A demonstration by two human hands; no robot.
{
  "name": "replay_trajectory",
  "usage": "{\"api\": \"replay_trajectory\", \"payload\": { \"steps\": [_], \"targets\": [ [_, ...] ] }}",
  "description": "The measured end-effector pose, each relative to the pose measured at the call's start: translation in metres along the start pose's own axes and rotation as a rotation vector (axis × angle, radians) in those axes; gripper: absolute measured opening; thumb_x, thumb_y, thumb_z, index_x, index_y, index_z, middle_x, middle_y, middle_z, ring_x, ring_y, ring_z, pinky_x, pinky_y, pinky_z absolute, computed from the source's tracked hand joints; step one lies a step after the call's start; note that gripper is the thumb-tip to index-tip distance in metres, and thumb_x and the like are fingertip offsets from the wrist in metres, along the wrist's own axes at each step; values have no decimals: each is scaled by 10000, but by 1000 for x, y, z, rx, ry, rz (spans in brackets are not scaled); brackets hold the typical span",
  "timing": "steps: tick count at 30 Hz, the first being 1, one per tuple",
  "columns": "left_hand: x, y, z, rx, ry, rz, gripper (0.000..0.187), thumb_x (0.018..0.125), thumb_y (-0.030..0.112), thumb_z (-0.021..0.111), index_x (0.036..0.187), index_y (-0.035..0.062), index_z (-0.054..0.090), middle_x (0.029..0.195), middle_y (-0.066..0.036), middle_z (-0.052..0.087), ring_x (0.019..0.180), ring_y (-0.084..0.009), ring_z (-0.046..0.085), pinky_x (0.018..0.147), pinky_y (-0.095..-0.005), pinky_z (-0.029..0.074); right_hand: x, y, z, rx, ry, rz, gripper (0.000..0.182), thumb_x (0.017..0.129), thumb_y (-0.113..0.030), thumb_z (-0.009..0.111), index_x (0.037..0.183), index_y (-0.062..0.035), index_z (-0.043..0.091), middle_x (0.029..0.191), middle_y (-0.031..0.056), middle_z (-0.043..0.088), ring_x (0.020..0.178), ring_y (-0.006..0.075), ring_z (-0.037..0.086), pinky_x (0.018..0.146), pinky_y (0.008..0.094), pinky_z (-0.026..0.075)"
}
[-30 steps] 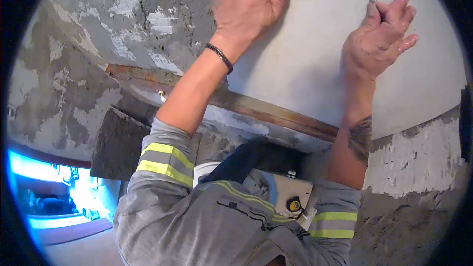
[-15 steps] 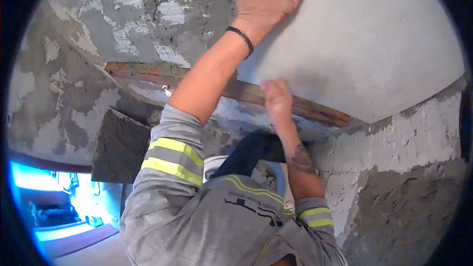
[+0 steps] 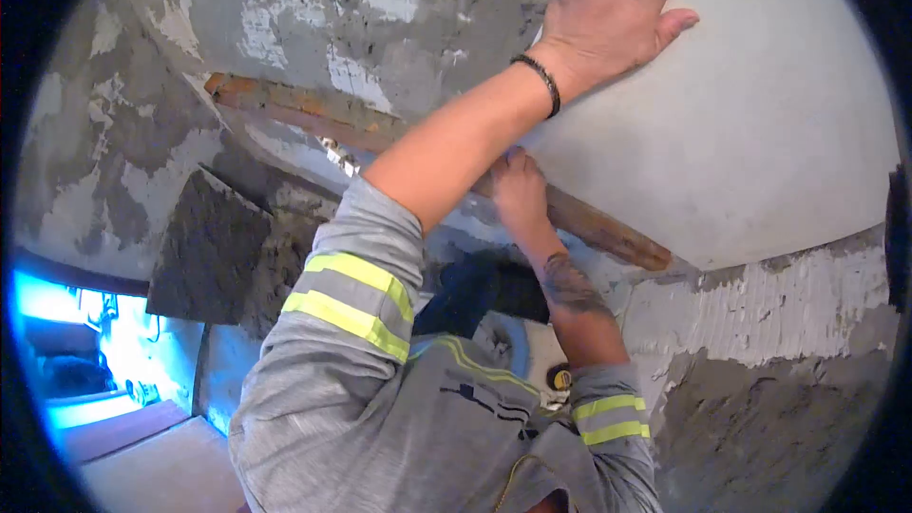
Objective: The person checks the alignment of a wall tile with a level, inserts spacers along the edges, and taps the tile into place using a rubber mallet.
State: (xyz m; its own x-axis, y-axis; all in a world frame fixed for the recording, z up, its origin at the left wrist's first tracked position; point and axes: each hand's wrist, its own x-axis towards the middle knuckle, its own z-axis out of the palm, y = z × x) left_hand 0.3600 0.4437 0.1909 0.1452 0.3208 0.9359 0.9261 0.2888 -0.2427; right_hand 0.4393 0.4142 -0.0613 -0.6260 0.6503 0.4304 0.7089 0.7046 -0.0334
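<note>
My left hand, with a dark braided bracelet at the wrist, lies with fingers spread on a large, smooth pale panel on the wall. Below it my right hand is closed, knuckles up, at the panel's lower left edge beside a long wooden strip. Whatever its curled fingers grip is hidden. The strip runs slantwise under the panel and passes behind my left forearm.
Rough grey mortar covers the wall to the left. A mortar-coated board juts out at the lower left, near a bright opening. Ridged pale adhesive shows at the right. A yellow-and-black round object is beside my right arm.
My left hand has shifted right over the panel and its fingers now show more fully. My right hand has moved slightly left along the strip. The whole view has shifted too.
</note>
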Motion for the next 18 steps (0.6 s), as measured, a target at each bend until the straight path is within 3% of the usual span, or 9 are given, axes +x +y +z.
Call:
{"api": "replay_trajectory", "payload": {
  "steps": [3, 5, 9, 11, 13, 15, 17, 18],
  "targets": [
    [5, 3, -17, -209, -198, -91, 891, 915, 410, 595, 1539, 16, 95, 1563, -322, 11, 1418, -541, 70, 1090, -619, 225, -10, 1, -5, 20, -59, 12, 203, 829, -165, 566, 949, -20, 641, 1008, 178, 545, 932, 378, 581, 785, 472, 521],
    [2, 2, -4, -78, -117, -49, 887, 920, 412, 586, 1538, 10, 92, 1561, -326, 7, 1420, -540, 63, 1096, -613, 219, -6, 2, -9, 75, -106, 28, 207, 841, -162, 561, 955, -11, 642, 1018, 182, 547, 937, 386, 579, 791, 477, 518],
    [1, -3, 4, 202, -52, 19, 891, 926, 420, 573, 1537, 4, 74, 1558, -333, -6, 1421, -541, 52, 1102, -606, 213, -3, 0, 9, 128, 85, 18, 206, 863, -131, 544, 997, -5, 634, 980, 198, 589, 873, 377, 601, 775, 481, 498],
    [2, 0, -4, 179, -148, 4, 893, 928, 423, 567, 1538, 7, 65, 1558, -333, -13, 1421, -541, 47, 1103, -608, 208, -6, -5, 17, 110, 170, 9, 189, 883, -132, 539, 986, -5, 633, 971, 202, 601, 877, 374, 605, 776, 481, 493],
    [7, 5, -17, 41, -235, -41, 898, 927, 424, 570, 1538, 8, 61, 1559, -331, -17, 1422, -540, 45, 1104, -610, 204, -8, -9, 10, 408, 201, 253, 166, 897, -136, 547, 961, -9, 633, 968, 193, 624, 888, 367, 609, 777, 477, 493],
    [9, 6, -14, -79, -270, -79, 902, 924, 424, 574, 1538, 8, 60, 1560, -329, -18, 1422, -539, 44, 1104, -611, 201, -11, -6, 0, 393, 142, 240, 158, 902, -133, 553, 959, -7, 631, 974, 189, 634, 899, 361, 616, 785, 467, 497],
    [2, 5, 16, -756, 334, -100, 910, 919, 426, 583, 1540, 15, 61, 1563, -322, -14, 1426, -531, 42, 1106, -612, 198, -7, 1, -5, 375, 79, 208, 150, 907, -129, 559, 956, -6, 628, 981, 184, 644, 911, 355, 623, 793, 456, 501],
    [2, 3, 16, -752, 333, -102, 910, 919, 426, 583, 1540, 15, 61, 1563, -322, -14, 1426, -531, 42, 1106, -612, 198, -8, 1, -5, 359, 94, 199, 141, 906, -123, 562, 947, -5, 629, 972, 176, 647, 905, 355, 625, 788, 453, 502]
  ]
}}
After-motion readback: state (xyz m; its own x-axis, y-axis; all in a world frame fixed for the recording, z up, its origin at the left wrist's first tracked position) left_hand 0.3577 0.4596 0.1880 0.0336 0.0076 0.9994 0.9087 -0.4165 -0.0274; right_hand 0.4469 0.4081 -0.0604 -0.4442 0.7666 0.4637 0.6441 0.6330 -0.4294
